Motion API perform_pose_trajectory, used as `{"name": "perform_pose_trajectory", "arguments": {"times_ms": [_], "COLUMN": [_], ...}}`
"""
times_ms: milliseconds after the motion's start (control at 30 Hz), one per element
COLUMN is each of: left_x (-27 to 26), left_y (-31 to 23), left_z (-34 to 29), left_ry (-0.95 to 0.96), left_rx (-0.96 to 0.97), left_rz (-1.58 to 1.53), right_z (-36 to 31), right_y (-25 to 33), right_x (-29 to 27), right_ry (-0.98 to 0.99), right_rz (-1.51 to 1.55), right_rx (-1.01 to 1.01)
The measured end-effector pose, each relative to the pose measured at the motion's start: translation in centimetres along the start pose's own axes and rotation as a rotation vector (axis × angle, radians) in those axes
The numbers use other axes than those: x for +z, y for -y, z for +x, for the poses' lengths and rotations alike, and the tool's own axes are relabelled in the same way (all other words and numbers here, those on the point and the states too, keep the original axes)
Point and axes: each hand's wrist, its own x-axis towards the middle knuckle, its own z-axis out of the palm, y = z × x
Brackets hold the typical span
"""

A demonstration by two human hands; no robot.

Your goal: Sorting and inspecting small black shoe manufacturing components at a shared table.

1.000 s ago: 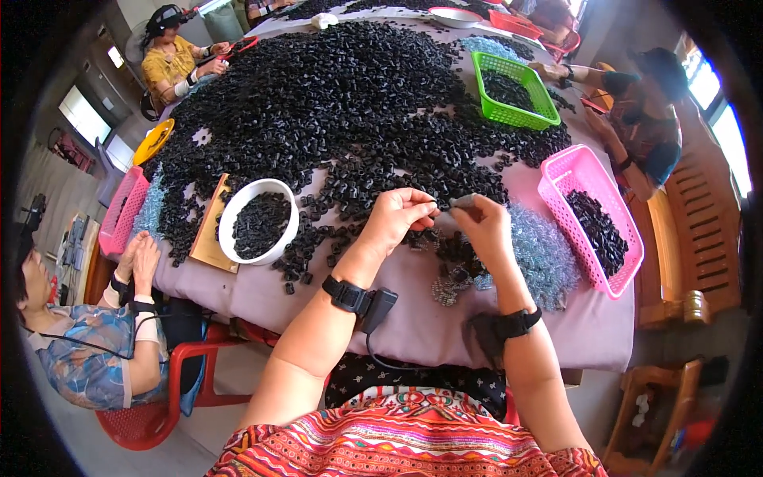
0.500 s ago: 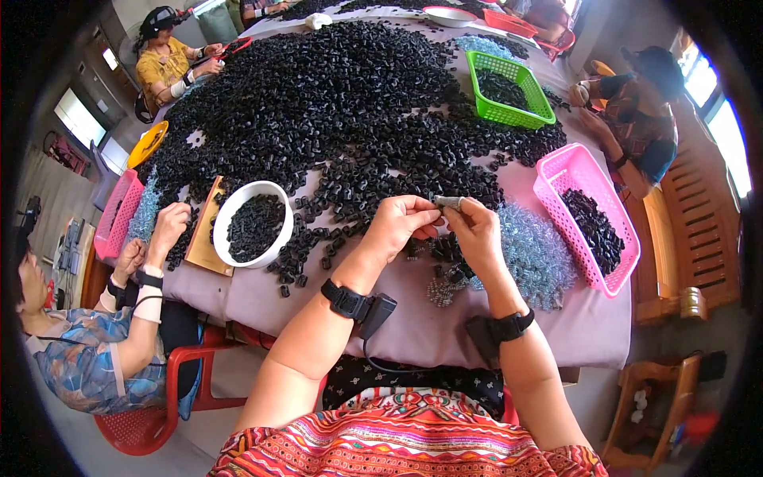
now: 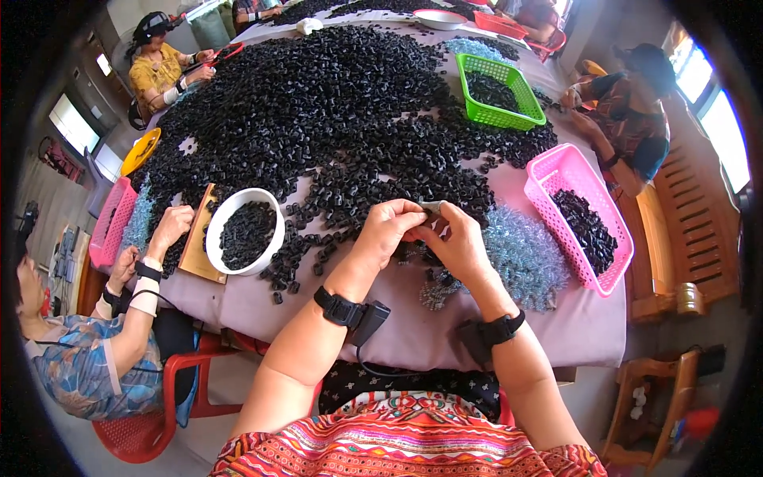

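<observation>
My left hand point(image 3: 389, 230) and my right hand point(image 3: 457, 242) meet over the near edge of a big heap of small black plastic pieces point(image 3: 318, 103). The thumb and fingers of both hands are pinched together, fingertips touching. Whatever is between them is too small and covered to make out. A grey cover point(image 3: 431, 207) wraps a fingertip of my right hand. Close beside that hand lies a pile of small, see-through bluish pieces point(image 3: 524, 258), partly hidden by the wrist.
A pink basket point(image 3: 559, 171) with black pieces stands at the right, a green basket point(image 3: 509, 118) behind it. Left of my hands are a white bowl point(image 3: 256, 269) of black pieces and a wooden board point(image 3: 195, 254). Several people sit around the cloth-covered table point(image 3: 318, 306).
My fingers stay pinched together; the right hand's fingers have bent and turned closer in to the left. The whole view has shifted slightly.
</observation>
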Motion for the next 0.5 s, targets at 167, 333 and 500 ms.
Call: {"name": "perform_pose_trajectory", "arguments": {"times_ms": [167, 333, 500], "left_x": [0.8, 1.3, 1.1], "left_y": [-0.2, 0.1, 0.2], "left_z": [-0.2, -0.3, -0.2], "left_ry": [-0.007, 0.003, 0.001], "left_rx": [0.038, 0.087, 0.187], "left_rz": [-0.133, -0.069, 0.185], "right_z": [-0.1, -0.1, 0.0], "right_y": [0.6, 0.2, -1.1], "right_x": [0.3, 0.5, 0.4], "right_ry": [0.056, -0.042, -0.081], "right_rz": [-0.201, -0.272, -0.43], "right_rx": [0.034, -0.015, -0.217]}}
